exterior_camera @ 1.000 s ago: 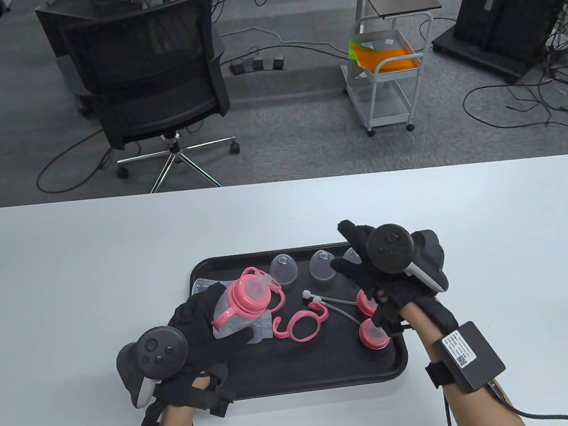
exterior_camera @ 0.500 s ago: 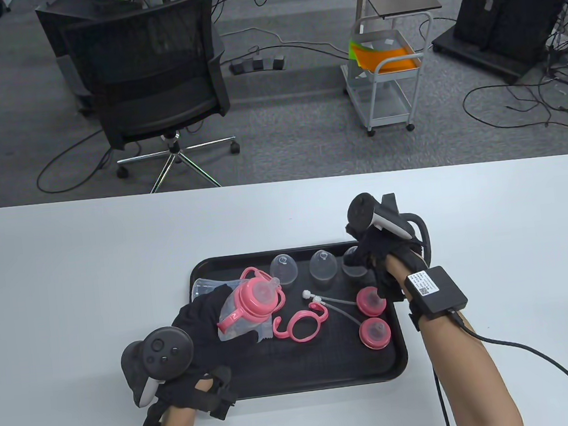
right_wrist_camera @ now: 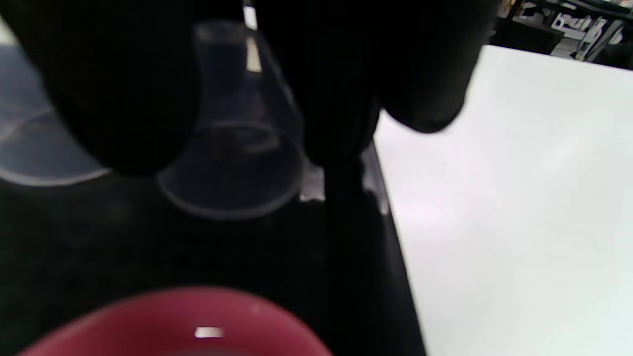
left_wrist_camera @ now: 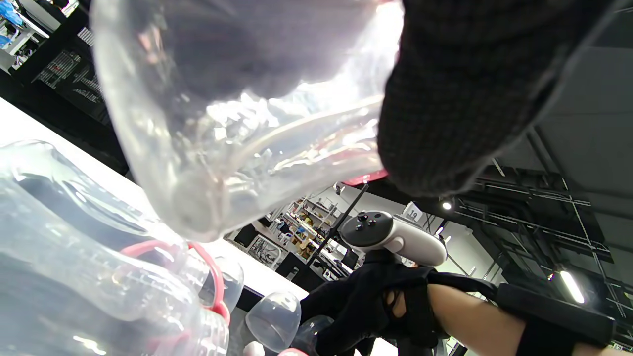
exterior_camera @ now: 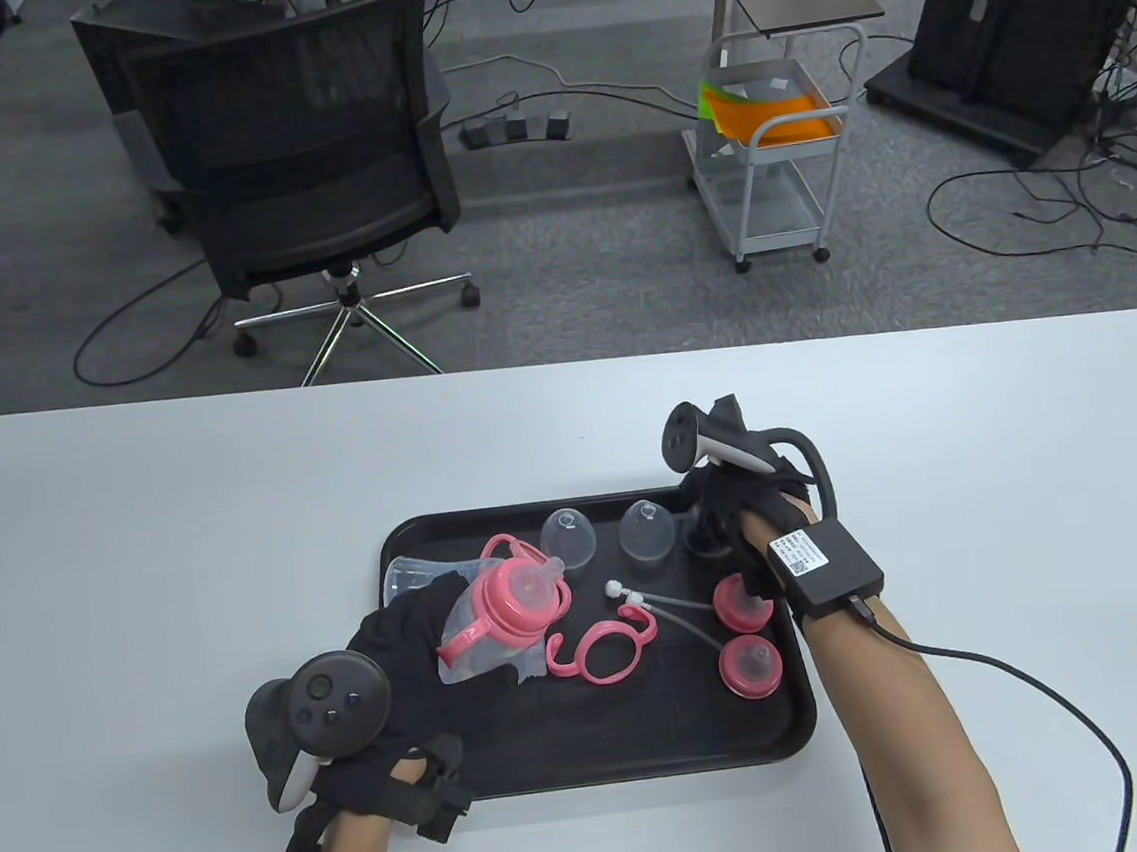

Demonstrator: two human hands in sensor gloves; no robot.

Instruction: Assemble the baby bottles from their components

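Observation:
My left hand (exterior_camera: 411, 642) grips a clear bottle with a pink lid and handles (exterior_camera: 501, 608), held tilted over the left of the black tray (exterior_camera: 609, 744). In the left wrist view the bottle's clear body (left_wrist_camera: 237, 113) fills the frame beside one gloved finger (left_wrist_camera: 470, 89). My right hand (exterior_camera: 716, 522) reaches down at the tray's back right. In the right wrist view its fingers (right_wrist_camera: 341, 89) close around a clear dome cap (right_wrist_camera: 232, 153) that stands on the tray.
Two more clear caps (exterior_camera: 567, 537) (exterior_camera: 645, 531) stand at the tray's back. A second clear bottle (exterior_camera: 404, 570) lies at the left. A pink handle ring (exterior_camera: 605, 648), a straw (exterior_camera: 661, 606) and two pink collars (exterior_camera: 741, 602) (exterior_camera: 751, 668) lie on the tray.
My right hand has moved away from the pink collars to the back right cap and turned fingers-down onto it. My left hand has lowered the bottle slightly.

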